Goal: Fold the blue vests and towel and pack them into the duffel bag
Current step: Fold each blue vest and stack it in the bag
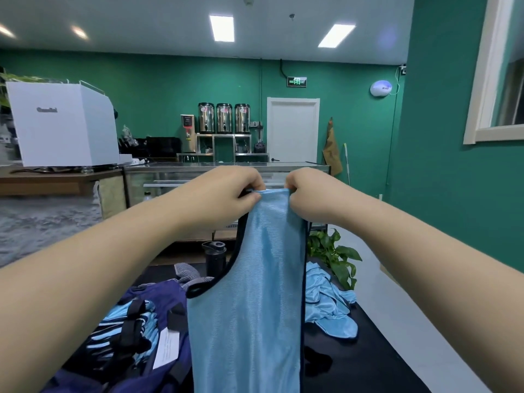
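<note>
While both arms are stretched forward, the left hand (226, 194) and the right hand (307, 194) hold one light blue vest (249, 293) up in the air by its top edge. The fingers of each hand are curled and pinch the cloth, the two hands close to each other with only a short piece of the strap between them. The vest hangs straight down from the hands, with dark trim along its armhole on the left side, and its lower part goes out of view at the bottom of the picture.

Under the vest is a black table (368, 350). At the left part of the table lies the dark blue duffel bag (158, 302), open, with black straps across it and a white label; inside it some light blue cloth with dark stripes (124, 327) is visible. A grey towel (187, 275) lies at the far edge of the bag, just beside a black bottle (215, 256) which stands upright near the far edge of the table. At the right side of the table lies a heap of crumpled blue vests (329, 304), not folded. Behind this heap, at the far right corner, a green plant (337, 256) is seen
</note>
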`<state>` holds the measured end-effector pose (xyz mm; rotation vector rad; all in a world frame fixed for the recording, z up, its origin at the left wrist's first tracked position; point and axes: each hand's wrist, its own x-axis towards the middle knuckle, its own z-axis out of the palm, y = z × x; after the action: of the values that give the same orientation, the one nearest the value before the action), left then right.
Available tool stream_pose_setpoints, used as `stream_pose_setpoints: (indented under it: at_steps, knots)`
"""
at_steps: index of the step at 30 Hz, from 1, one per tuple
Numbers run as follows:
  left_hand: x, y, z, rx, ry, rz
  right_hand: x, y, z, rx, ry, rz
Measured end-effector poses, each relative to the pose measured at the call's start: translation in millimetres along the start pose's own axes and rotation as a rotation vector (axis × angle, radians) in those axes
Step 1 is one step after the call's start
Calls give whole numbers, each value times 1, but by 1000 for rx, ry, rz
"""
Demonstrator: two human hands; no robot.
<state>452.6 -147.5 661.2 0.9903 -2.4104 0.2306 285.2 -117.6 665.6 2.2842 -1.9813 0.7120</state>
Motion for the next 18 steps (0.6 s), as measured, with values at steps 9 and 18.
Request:
stream_pose_setpoints:
  at_steps: [9,18]
  knots:
    - [-5,-14,14,-77,-35,-133,4,3,17,234,43,-99]
    - [-19,6,53,-1036,-128,-327,14,13,25,267,313,-146]
